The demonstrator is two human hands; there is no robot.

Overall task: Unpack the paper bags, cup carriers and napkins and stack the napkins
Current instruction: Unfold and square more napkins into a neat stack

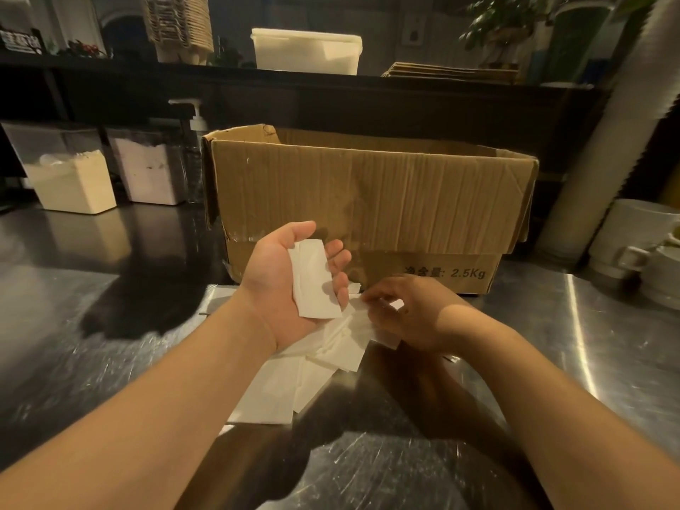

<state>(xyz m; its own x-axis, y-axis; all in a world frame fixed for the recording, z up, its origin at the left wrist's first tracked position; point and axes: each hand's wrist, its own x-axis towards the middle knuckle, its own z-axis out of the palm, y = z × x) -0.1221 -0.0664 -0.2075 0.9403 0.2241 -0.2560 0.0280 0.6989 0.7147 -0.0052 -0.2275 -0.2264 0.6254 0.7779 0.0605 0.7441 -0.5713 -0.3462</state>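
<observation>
The left hand (285, 279) is turned palm up over the counter (110, 325), in front of the box (368, 200). A folded white napkin (314, 279) lies across its palm and fingers; the fingers curl lightly round the far edge, so the hand holds it. The right hand (408, 311) is just right of it, lower, palm down, its fingertips pinching the edge of a napkin at the top of the pile (312, 366). The two hands are close, nearly touching at the fingertips.

The pile is a loose scatter of white napkins lying flat on the steel counter, overlapping at odd angles, partly under both hands and reaching toward the near side between the forearms.

The box is brown cardboard, open at the top with its flaps folded down, and stands just beyond the hands. What is inside cannot be seen.

At far left stand two clear tubs (77, 182) of pale powder and a pump bottle (197, 123) beside the box. At far right are white cups (640, 248) and a tall stack of cups (622, 119). On the dark shelf behind sit a white tub (305, 51), a stack of cup carriers (180, 23) and flat paper bags (452, 72).
</observation>
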